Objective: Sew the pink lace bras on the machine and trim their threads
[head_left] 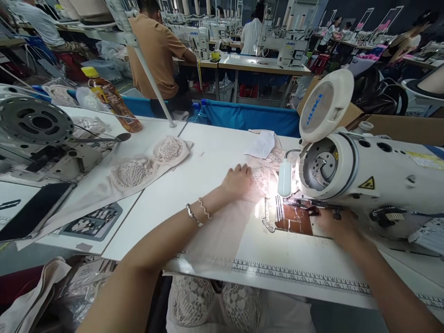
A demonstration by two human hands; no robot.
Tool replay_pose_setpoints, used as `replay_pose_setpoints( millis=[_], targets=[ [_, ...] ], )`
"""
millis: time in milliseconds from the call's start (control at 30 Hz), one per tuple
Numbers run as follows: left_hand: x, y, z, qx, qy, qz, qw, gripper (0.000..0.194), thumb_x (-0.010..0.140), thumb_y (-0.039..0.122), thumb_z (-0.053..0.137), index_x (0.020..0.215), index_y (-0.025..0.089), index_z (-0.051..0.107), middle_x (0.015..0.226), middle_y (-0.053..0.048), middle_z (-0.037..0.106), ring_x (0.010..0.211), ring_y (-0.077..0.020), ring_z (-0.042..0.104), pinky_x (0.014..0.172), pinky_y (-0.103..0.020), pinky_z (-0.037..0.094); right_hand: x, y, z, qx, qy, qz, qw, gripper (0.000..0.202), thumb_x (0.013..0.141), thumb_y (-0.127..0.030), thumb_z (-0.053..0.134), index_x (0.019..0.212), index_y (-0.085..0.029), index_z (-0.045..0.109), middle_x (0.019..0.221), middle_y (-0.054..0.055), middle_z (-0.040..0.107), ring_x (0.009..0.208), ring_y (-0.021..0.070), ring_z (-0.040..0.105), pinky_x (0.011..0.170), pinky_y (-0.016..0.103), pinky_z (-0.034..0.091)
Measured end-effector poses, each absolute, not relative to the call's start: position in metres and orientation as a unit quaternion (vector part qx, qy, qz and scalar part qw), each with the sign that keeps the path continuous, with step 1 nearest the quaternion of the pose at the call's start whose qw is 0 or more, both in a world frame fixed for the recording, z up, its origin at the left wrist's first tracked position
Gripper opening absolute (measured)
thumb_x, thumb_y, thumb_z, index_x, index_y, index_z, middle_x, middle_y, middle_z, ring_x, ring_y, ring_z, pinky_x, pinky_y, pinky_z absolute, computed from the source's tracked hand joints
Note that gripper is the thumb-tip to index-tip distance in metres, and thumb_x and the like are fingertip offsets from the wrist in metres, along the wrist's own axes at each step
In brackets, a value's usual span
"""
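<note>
My left hand [237, 181] lies on a pale pink lace bra [260, 182], its bent fingers gathering the fabric left of the sewing machine [374, 173]. A sheer strip of this fabric trails toward the table's front edge. My right hand [336, 224] reaches under the machine head, close to the needle area. Shadow and the machine hide its fingertips; a small dark thing beside them is too unclear to name. A lit lamp [285, 178] shines on the lace. On the bra's far part rests a white paper-like piece [262, 144].
Left on the table lie another lace bra [135, 171], a dark phone or tablet [36, 210] and a tipped bottle [114, 104]. A second machine [41, 134] stands beyond. A lace bra [217, 300] lies below the front edge. Blue cloth [249, 116] borders the far side.
</note>
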State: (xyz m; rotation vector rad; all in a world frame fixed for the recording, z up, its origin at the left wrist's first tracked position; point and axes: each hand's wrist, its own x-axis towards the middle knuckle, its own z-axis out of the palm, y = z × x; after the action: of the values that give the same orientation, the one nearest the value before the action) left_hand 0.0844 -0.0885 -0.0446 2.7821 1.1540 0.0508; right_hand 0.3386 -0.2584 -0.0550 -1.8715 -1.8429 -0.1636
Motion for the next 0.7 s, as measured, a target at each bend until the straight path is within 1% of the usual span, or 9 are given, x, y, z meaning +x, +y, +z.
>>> replay_pose_setpoints(
  millis=[100,167,200,267,367,467,533,600,700],
  targets=[
    [0.058,-0.117,-0.041,0.939,0.337,-0.005,0.07,0.021,0.094,0.004,0.049,0.105,0.009,0.065,0.106,-0.017,0.069,0.103,-0.027,0.067,0.089,-0.041,0.056,0.291,-0.278,-0.061,-0.645,-0.718,-0.028,0.259,0.028,0.097,-0.022,0.041,0.083,-0.025,0.065,0.079,0.004,0.07,0.075,0.0216,0.068,0.07,0.032,0.054],
    [0.042,-0.151,-0.046,0.952,0.298,-0.01,0.074,0.019,0.093,0.001,0.05,0.096,0.012,0.065,0.099,-0.011,0.069,0.095,-0.0222,0.067,0.088,-0.036,0.056,0.258,-0.286,-0.064,-0.671,-0.679,-0.022,0.298,0.023,0.101,-0.027,0.042,0.095,-0.023,0.064,0.093,0.007,0.068,0.087,0.0234,0.068,0.073,0.033,0.054],
    [0.035,-0.169,-0.05,0.96,0.271,-0.001,0.071,0.019,0.094,0.001,0.05,0.096,0.013,0.064,0.101,-0.01,0.069,0.098,-0.0218,0.067,0.091,-0.036,0.055,0.243,-0.287,-0.066,-0.684,-0.661,-0.014,0.309,0.021,0.102,-0.033,0.044,0.102,-0.023,0.063,0.102,0.009,0.066,0.094,0.0253,0.067,0.073,0.035,0.054],
    [0.025,-0.2,-0.058,0.972,0.223,0.054,0.043,0.014,0.097,0.008,0.051,0.102,0.013,0.062,0.113,-0.013,0.068,0.112,-0.0261,0.063,0.098,-0.042,0.052,0.219,-0.289,-0.07,-0.716,-0.632,0.003,0.298,0.029,0.099,-0.048,0.051,0.105,-0.022,0.061,0.104,0.011,0.061,0.097,0.0292,0.064,0.071,0.038,0.054],
    [0.014,-0.228,-0.066,0.962,0.245,0.123,-0.002,0.02,0.099,0.017,0.052,0.116,0.008,0.058,0.127,-0.022,0.061,0.117,-0.0332,0.061,0.095,-0.048,0.053,0.2,-0.297,-0.075,-0.717,-0.637,0.049,0.278,0.027,0.096,-0.049,0.054,0.086,-0.024,0.055,0.09,0.008,0.058,0.088,0.0295,0.058,0.069,0.04,0.05],
    [0.004,-0.239,-0.057,0.962,0.262,0.058,0.04,0.037,0.093,0.006,0.053,0.129,0.01,0.054,0.122,-0.019,0.063,0.089,-0.0245,0.068,0.073,-0.036,0.056,0.197,-0.319,-0.069,-0.652,-0.678,0.157,0.299,0.023,0.098,-0.033,0.05,0.077,-0.025,0.046,0.079,0.004,0.055,0.076,0.0236,0.054,0.065,0.036,0.046],
    [-0.003,-0.244,-0.042,0.977,0.188,0.009,0.103,0.03,0.091,0.006,0.057,0.119,0.015,0.063,0.104,-0.011,0.066,0.073,-0.0192,0.063,0.067,-0.032,0.052,0.198,-0.339,-0.056,-0.598,-0.7,0.241,0.307,0.022,0.098,-0.028,0.049,0.077,-0.025,0.045,0.074,0.002,0.054,0.071,0.0207,0.053,0.062,0.033,0.044],
    [-0.008,-0.247,-0.025,0.983,0.091,0.012,0.157,0.005,0.091,0.016,0.067,0.095,0.017,0.07,0.093,-0.008,0.064,0.08,-0.0214,0.062,0.074,-0.034,0.05,0.199,-0.358,-0.04,-0.547,-0.719,0.309,0.297,0.023,0.096,-0.024,0.05,0.075,-0.024,0.042,0.074,0.002,0.056,0.071,0.0201,0.054,0.061,0.031,0.043],
    [-0.011,-0.251,-0.005,0.965,-0.032,0.052,0.256,0.018,0.087,0.028,0.077,0.073,0.019,0.069,0.11,-0.009,0.066,0.11,-0.0278,0.058,0.095,-0.041,0.043,0.201,-0.383,-0.016,-0.495,-0.736,0.385,0.255,0.028,0.091,-0.019,0.052,0.071,-0.024,0.033,0.077,0.003,0.06,0.076,0.0208,0.056,0.064,0.031,0.042]
  ],
)
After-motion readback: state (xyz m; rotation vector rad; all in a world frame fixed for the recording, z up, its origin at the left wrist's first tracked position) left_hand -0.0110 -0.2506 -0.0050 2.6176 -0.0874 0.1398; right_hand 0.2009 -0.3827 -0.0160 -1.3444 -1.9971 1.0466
